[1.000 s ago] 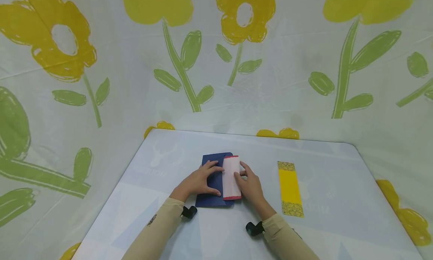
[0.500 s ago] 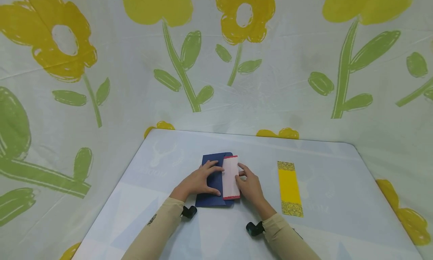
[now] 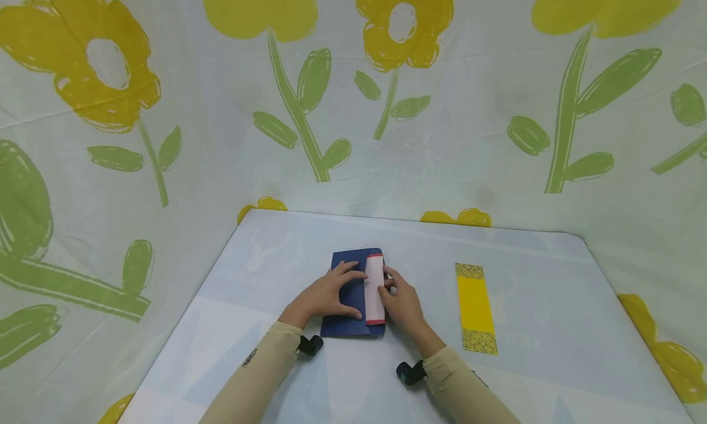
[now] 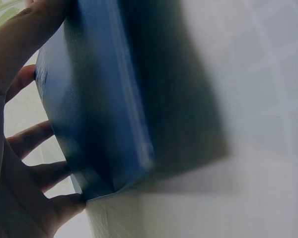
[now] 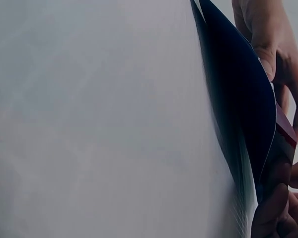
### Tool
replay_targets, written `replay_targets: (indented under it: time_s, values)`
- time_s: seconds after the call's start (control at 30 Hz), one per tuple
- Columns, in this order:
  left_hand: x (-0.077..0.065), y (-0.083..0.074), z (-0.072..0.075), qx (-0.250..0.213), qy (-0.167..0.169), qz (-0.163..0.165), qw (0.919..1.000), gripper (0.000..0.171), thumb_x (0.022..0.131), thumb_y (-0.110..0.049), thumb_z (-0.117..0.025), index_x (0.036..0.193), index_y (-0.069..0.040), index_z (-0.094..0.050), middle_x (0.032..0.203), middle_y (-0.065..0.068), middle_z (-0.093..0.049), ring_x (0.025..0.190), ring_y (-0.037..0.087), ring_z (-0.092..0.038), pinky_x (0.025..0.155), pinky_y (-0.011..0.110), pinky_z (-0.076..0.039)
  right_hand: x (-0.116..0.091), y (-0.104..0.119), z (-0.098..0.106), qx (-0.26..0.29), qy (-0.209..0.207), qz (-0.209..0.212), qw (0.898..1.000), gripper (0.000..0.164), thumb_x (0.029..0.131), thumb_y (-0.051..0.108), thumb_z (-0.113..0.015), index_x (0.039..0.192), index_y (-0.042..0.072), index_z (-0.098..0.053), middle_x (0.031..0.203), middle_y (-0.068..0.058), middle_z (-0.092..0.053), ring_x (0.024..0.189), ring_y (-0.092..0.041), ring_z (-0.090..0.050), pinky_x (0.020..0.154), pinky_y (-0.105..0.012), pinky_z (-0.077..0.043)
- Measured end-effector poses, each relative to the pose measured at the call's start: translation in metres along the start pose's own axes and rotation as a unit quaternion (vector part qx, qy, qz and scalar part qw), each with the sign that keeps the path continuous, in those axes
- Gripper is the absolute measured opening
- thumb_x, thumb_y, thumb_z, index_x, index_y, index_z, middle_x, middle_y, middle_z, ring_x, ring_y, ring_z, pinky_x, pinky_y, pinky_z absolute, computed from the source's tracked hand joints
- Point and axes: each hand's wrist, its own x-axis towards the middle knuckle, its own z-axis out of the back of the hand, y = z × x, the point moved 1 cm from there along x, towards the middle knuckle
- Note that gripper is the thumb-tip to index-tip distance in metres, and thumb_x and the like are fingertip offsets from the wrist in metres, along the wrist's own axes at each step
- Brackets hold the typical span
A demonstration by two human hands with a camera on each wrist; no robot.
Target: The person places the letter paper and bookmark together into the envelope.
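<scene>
A dark blue envelope lies on the table with its mouth toward the right. A pale pink card with red ends sits partly inside it, its right part showing. My left hand rests on the envelope with thumb and fingers spread. In the left wrist view its fingertips touch the blue envelope. My right hand pinches the card's right edge between thumb and fingers. From the right wrist, the envelope bulges open, and the right fingers are at the card's edge, partly in shadow.
To the right of the hands, a yellow strip with patterned gold ends lies flat on the pale table. Behind the table hangs a white cloth with yellow flowers. A small black camera sits at each wrist.
The card has slid left, deeper into the envelope, so less of it shows. My right hand has moved left with it, while the left hand stays on the envelope.
</scene>
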Motion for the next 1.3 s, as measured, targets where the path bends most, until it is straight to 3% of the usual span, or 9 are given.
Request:
replay_targets:
  time_s: [0.37,0.63,1.0,1.13,1.3]
  values:
    - [0.0,0.001,-0.0005,-0.001,-0.002,0.003,1.0,0.083,0.059,-0.074,-0.067,0.133,-0.053,-0.035,0.152,-0.006,-0.021,0.139,0.036,-0.016,0.099,0.058,-0.034,0.0017,-0.0006,-0.0043,0.009,0.011,0.012,1.0,0.049,0.09,0.025,-0.059,0.137,0.019,-0.046,0.099,-0.001,-0.064,0.053,-0.01,-0.047,0.048,-0.025,-0.04]
    - [-0.0003,0.0008,0.0,0.0,-0.003,0.004,1.0,0.082,0.059,-0.074,-0.067,0.132,-0.052,-0.036,0.152,-0.006,-0.021,0.139,0.037,-0.014,0.098,0.06,-0.034,-0.0009,-0.0011,-0.0015,0.058,0.013,0.001,0.998,0.048,0.091,0.022,-0.057,0.137,0.018,-0.044,0.099,-0.003,-0.064,0.047,-0.012,-0.057,0.046,-0.028,-0.047]
    - [-0.0009,0.0012,-0.0006,0.0,-0.004,0.003,1.0,0.083,0.059,-0.074,-0.067,0.133,-0.052,-0.036,0.152,-0.006,-0.021,0.139,0.035,-0.016,0.099,0.058,-0.034,-0.0002,0.0013,-0.0022,0.043,0.012,0.016,0.999,0.04,0.09,0.017,-0.058,0.13,0.013,-0.053,0.096,-0.001,-0.062,0.046,-0.01,-0.054,0.042,-0.027,-0.045]
    - [-0.0009,0.0017,-0.0007,0.0,-0.007,-0.002,1.0,0.083,0.06,-0.074,-0.067,0.133,-0.051,-0.036,0.152,-0.006,-0.021,0.138,0.033,-0.021,0.099,0.056,-0.036,0.0008,0.0017,-0.0029,0.034,0.02,0.014,0.999,0.04,0.091,0.018,-0.057,0.131,0.016,-0.054,0.096,0.002,-0.061,0.046,-0.01,-0.054,0.041,-0.027,-0.044]
    - [-0.0012,0.0012,-0.0002,0.003,-0.005,-0.002,1.0,0.083,0.06,-0.074,-0.067,0.133,-0.051,-0.036,0.152,-0.006,-0.021,0.14,0.034,-0.016,0.099,0.057,-0.035,0.0022,0.0017,-0.005,0.025,0.027,0.009,0.999,0.04,0.091,0.019,-0.057,0.131,0.017,-0.054,0.095,0.002,-0.062,0.046,-0.011,-0.055,0.042,-0.028,-0.046]
